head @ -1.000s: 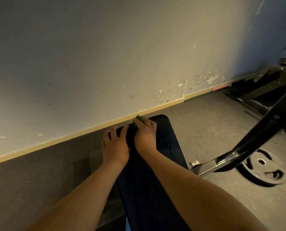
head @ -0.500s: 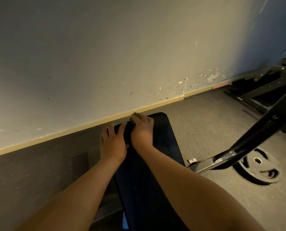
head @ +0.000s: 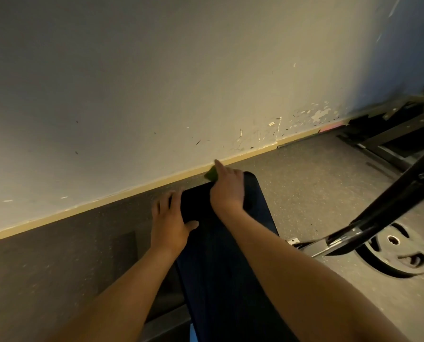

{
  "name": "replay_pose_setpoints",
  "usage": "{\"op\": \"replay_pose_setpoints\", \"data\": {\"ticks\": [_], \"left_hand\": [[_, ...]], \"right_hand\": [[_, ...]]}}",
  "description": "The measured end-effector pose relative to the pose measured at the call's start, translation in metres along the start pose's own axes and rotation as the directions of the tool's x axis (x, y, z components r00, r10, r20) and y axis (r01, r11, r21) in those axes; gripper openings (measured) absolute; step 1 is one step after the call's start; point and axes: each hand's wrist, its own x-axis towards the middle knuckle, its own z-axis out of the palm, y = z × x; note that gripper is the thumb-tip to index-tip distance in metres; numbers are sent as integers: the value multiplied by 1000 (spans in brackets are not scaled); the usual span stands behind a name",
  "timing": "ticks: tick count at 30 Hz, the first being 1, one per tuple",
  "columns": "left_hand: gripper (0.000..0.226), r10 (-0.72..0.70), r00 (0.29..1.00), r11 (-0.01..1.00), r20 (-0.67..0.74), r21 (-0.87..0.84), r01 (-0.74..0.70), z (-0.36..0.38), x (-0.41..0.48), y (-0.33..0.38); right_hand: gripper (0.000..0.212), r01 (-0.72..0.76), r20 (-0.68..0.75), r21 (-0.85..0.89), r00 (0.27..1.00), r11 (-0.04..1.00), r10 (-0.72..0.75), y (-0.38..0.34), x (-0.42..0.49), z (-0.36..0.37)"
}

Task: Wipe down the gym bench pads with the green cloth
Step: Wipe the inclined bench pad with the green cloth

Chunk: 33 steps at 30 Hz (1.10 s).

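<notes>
Now at the far end of the dark bench pad (head: 230, 255), nearest the wall (head: 156, 82), my right hand (head: 227, 191) presses the green cloth (head: 211, 174) flat against the pad's end. The fingers are stretched out rather than curled, and only a corner of the cloth shows beside the index finger. My left hand (head: 170, 223) lies spread on the pad's left edge, thumb out across the top, steadying it and holding nothing. Judging by where the cloth sits, the wipe is at this pad's end; the dim upholstery shows no damp or streak, so I cannot tell how much of its length is done. A weight plate (head: 393, 253) lies on the floor to the right, beside a black steel frame (head: 378, 211)
</notes>
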Motion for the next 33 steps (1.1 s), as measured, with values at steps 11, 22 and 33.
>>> {"op": "replay_pose_setpoints", "data": {"ticks": [11,22,33], "left_hand": [[95,-52,999,996,-1,-71,52,3,-16,-3],[84,-21,999,991,43,133,15,7,-15,-2],[84,-90,987,993,131,88,79,7,-13,4]], "right_hand": [[42,186,-84,-5,979,983,-186,36,-6,-23],[47,434,120,-82,898,897,-424,4,-18,22],[41,37,-186,73,982,997,-23,46,2,-2]]}}
